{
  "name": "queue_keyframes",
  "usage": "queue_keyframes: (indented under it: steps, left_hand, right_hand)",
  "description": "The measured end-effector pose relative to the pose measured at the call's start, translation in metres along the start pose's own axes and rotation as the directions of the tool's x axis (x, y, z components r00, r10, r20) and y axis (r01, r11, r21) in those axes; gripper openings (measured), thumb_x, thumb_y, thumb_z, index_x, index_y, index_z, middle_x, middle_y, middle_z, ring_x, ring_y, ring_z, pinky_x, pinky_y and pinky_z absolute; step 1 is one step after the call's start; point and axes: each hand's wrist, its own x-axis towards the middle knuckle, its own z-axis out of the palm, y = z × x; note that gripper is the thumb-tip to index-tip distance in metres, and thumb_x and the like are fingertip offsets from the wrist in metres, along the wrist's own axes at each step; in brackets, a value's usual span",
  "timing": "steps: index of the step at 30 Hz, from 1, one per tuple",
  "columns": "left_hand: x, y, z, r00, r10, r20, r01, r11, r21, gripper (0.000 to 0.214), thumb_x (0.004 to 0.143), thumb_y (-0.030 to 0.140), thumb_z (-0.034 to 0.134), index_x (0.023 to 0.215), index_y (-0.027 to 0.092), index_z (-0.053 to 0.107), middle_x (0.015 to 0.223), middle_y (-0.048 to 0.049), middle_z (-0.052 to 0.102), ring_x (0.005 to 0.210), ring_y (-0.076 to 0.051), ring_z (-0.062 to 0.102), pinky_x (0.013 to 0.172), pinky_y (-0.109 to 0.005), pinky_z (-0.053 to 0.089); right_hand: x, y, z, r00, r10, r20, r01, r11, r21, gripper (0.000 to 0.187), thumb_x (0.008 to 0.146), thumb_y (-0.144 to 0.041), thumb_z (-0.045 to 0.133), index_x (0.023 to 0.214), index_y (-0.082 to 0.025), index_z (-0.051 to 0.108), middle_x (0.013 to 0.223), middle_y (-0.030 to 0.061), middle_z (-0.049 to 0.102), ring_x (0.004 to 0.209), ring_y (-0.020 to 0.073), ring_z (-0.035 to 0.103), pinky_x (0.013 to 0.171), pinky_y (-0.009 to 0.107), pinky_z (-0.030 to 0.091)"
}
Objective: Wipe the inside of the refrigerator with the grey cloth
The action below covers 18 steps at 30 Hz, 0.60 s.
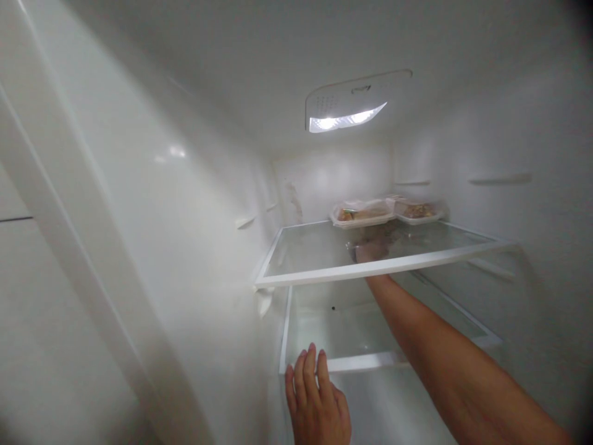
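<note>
My left hand (315,402) is at the front edge of the lower glass shelf (365,362) in a refrigerator, fingers stretched out and slightly apart, with nothing in it. My right arm reaches in beneath the upper glass shelf (319,275). Through that glass my right hand (369,251) shows only dimly, beside a piece of clear plastic (352,250). Its fingers are blurred, and I cannot tell whether it grips the plastic. On the upper shelf, at the back, sit two plastic-wrapped food trays: a left one (364,213) and a right one (418,211).
A lit lamp panel (347,114) is set in the ceiling of the compartment. Moulded shelf ledges (500,180) stick out from the side walls. The white left wall (194,247) is close by. A small dark spot (333,308) shows at the back.
</note>
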Motion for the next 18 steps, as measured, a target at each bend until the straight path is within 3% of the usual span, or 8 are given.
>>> queue_keyframes:
  steps: [4,8,10,13,15,18]
  left_hand:
    - [0.001,0.003,-0.002,1.0,-0.009,0.018,0.009,1.0,-0.009,0.05,0.083,0.01,0.056,0.133,0.017,0.057,0.135,-0.0132,0.065,0.133,-0.03,0.053,0.12,-0.055,0.033]
    - [0.002,0.004,-0.008,0.998,-0.026,0.054,0.026,1.0,-0.006,0.049,0.083,0.009,0.056,0.132,0.016,0.058,0.136,-0.0135,0.064,0.134,-0.03,0.051,0.121,-0.056,0.031]
    - [0.003,0.004,-0.011,0.997,-0.03,0.075,0.031,0.999,-0.007,0.05,0.083,0.008,0.056,0.132,0.016,0.058,0.137,-0.0131,0.064,0.135,-0.03,0.051,0.122,-0.055,0.031]
    - [0.004,0.001,-0.016,0.995,-0.021,0.102,0.024,0.999,-0.028,0.053,0.082,0.007,0.056,0.134,0.017,0.058,0.14,-0.0115,0.063,0.136,-0.029,0.05,0.123,-0.054,0.031]
    - [0.005,0.0,-0.018,0.994,-0.011,0.109,0.017,0.999,-0.05,0.055,0.081,0.007,0.057,0.135,0.017,0.057,0.141,-0.011,0.062,0.136,-0.028,0.05,0.123,-0.053,0.03]
    - [0.007,0.0,-0.023,0.992,-0.002,0.125,0.01,0.998,-0.061,0.055,0.082,0.01,0.059,0.136,0.016,0.056,0.143,-0.0119,0.061,0.137,-0.03,0.05,0.123,-0.055,0.031]
  right_hand:
    - [-0.032,-0.045,0.024,0.985,0.149,0.084,-0.153,0.987,0.04,0.063,0.098,-0.034,0.037,0.151,-0.002,0.033,0.149,0.0358,0.04,0.135,0.046,0.045,0.106,0.068,0.041]
    - [-0.072,-0.082,0.038,0.956,-0.029,0.291,-0.008,0.992,0.123,0.055,0.091,-0.029,0.055,0.144,-0.017,0.051,0.156,0.0238,0.041,0.142,0.0409,0.044,0.114,0.061,0.038]
    - [-0.084,-0.093,0.038,0.887,-0.185,0.423,0.107,0.974,0.202,0.057,0.084,-0.025,0.065,0.141,-0.025,0.057,0.159,0.0142,0.043,0.141,0.0341,0.047,0.115,0.048,0.041]
    - [-0.089,-0.099,0.03,0.722,-0.355,0.594,0.207,0.93,0.304,0.045,0.079,-0.027,0.073,0.123,-0.028,0.069,0.142,0.0066,0.063,0.129,0.0268,0.06,0.107,0.034,0.048]
    - [-0.085,-0.097,0.019,0.623,-0.379,0.684,0.215,0.924,0.317,0.029,0.076,-0.028,0.076,0.104,-0.024,0.076,0.116,0.0072,0.076,0.114,0.0274,0.069,0.098,0.034,0.053]
    - [-0.08,-0.091,0.0,0.522,-0.335,0.784,0.181,0.942,0.282,0.017,0.07,-0.031,0.08,0.081,-0.019,0.076,0.081,0.0078,0.078,0.087,0.0293,0.074,0.083,0.038,0.058]
